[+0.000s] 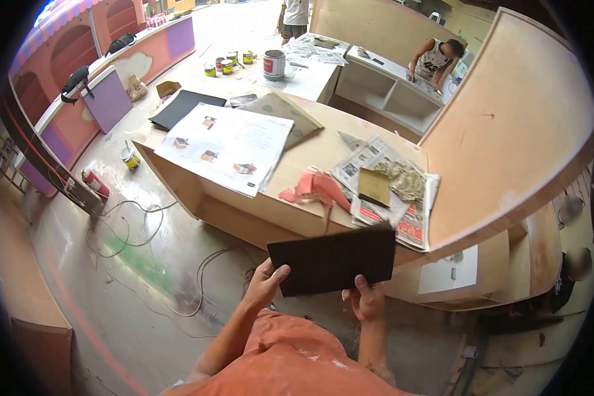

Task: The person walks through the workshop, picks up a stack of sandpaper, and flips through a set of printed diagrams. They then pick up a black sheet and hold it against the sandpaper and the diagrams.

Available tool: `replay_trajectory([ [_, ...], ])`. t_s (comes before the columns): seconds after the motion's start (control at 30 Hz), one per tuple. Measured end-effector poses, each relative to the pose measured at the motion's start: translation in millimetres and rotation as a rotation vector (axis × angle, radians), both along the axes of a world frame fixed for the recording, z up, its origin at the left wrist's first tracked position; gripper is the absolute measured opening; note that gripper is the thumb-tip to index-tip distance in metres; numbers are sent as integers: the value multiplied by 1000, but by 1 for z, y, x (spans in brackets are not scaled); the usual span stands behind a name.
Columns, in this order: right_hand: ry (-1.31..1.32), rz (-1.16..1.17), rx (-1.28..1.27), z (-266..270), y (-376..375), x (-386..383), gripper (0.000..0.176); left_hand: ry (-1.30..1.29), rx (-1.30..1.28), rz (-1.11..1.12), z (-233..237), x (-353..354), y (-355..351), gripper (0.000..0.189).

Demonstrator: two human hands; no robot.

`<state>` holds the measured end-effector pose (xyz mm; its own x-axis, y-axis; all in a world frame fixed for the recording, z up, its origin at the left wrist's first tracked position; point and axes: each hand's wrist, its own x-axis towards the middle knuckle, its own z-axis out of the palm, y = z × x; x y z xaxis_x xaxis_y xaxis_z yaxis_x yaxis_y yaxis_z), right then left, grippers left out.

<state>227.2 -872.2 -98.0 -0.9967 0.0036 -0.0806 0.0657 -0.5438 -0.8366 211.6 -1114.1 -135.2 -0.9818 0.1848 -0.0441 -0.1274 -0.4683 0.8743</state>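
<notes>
My left hand [265, 282] grips the lower left corner of a dark rectangular sheet [331, 264] that looks like sandpaper, its thumb on the near face. At the sheet's lower right edge, my right hand [365, 301] pinches it with the thumb in front. The sheet is tilted in front of my body, just off the near edge of a wooden counter [294, 214]. Beyond it on the counter are a pink-red cloth [315, 187], newspapers [410, 223], a folded brownish sheet [374, 187] and a crumpled cloth [406, 179].
Printed drawings [224, 142] lie on the counter beside a black sheet [186, 107]. A curved wooden panel [508, 125] rises at right. Cables [201, 290] trail over the floor. Paint cans [227, 66] stand farther back. A person [434, 63] leans over a white cabinet [383, 82].
</notes>
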Motion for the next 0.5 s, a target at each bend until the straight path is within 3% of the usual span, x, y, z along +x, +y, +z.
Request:
replay_trajectory([
  [0.03,-7,-1,-5,9,-20,-10,28,-7,-5,-1,-9,-4,-10,57],
  [0.1,-15,-89,-15,22,-60,-43,27,52,491,35,-21,-25,-17,76],
  [0.13,-12,-93,-16,14,-79,-60,27,23,603,-51,-17,-31,-21,82],
  [0.17,-29,-7,-2,1,-97,-76,29,132,598,-90,-15,-37,-26,72],
  [0.23,-65,65,22,-2,-126,-98,30,90,449,99,-38,-46,-35,48],
  [0.27,-28,299,176,4,-139,-107,33,71,457,89,-46,-58,-47,48],
  [0.33,48,696,382,33,-152,-129,43,9,640,323,-52,-91,-83,36],
  [0.37,29,803,530,68,-147,-143,48,-4,648,316,-36,-102,-105,30],
  [0.4,79,836,715,62,-122,-160,52,-16,653,307,-17,-112,-132,26],
  [0.43,326,633,1066,56,-97,-174,49,74,556,279,-8,-124,-159,29],
  [0.47,155,364,1081,54,-74,-187,39,160,454,230,-22,-137,-192,36],
  [0.5,86,185,1277,77,-57,-203,32,140,229,273,-25,-147,-220,36],
])
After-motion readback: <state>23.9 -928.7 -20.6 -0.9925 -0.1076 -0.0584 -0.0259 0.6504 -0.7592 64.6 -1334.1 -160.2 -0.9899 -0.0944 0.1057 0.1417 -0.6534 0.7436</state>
